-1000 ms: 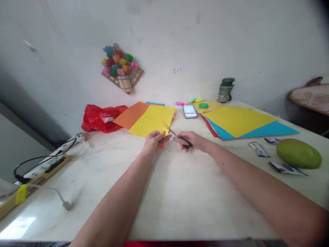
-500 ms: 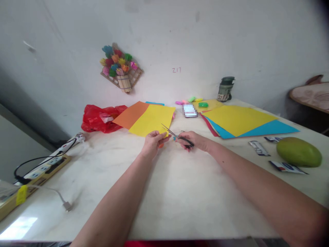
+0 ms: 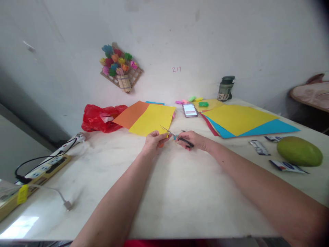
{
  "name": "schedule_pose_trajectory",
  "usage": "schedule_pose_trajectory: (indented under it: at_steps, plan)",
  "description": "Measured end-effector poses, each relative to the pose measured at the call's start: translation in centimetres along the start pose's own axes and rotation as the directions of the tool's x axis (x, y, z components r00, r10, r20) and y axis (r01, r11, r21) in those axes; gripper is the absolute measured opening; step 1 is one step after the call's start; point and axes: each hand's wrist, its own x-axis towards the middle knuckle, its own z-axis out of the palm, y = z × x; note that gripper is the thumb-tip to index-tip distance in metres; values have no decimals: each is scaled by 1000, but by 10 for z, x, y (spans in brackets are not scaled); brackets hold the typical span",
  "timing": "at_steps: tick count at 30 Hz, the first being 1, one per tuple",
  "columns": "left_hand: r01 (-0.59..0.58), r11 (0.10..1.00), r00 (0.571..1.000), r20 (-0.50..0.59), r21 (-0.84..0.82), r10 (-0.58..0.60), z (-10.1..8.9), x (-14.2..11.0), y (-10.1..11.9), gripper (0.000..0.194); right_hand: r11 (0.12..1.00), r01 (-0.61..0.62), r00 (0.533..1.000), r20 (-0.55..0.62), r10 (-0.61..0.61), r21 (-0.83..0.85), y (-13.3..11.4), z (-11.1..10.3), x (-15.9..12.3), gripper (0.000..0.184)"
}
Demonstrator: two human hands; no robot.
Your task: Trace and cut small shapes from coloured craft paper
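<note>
My right hand (image 3: 194,140) is closed round the dark handles of a small pair of scissors (image 3: 176,135), whose blades point up and left toward my left hand. My left hand (image 3: 153,141) is closed in a pinch on small pieces of paper, a yellow bit above and an orange bit below, right at the scissor tips. Just beyond both hands lie a yellow sheet (image 3: 154,119) and an orange sheet (image 3: 130,114), flat on the pale table (image 3: 177,192).
A red plastic bag (image 3: 100,117) lies at the back left. At the right sits a stack of yellow, blue and red sheets (image 3: 241,120), a green mango (image 3: 299,151) and small wrappers. A phone (image 3: 190,109), a power strip (image 3: 43,166) with cables, and a dark jar (image 3: 225,89) are also on the table.
The scissor blades have closed a little and moved nearer the pinched paper. Both hands stay almost where they were.
</note>
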Motion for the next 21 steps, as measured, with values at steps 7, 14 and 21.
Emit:
schedule_pose_trajectory:
  at_steps: [7, 14, 21]
  plan:
    - [17, 1000, 1000, 3, -10, -17, -1, 0, -1, 31, 1000, 9, 1000, -6, -9, -14, 1, 0, 0, 25]
    - [43, 998, 999, -6, -46, -44, 2, -1, 2, 32, 1000, 17, 1000, -7, -17, 26, 0, 0, 0, 25]
    - [52, 998, 999, 16, -44, -51, 3, -1, 2, 30, 1000, 13, 1000, -4, -13, 19, -2, 0, -1, 24]
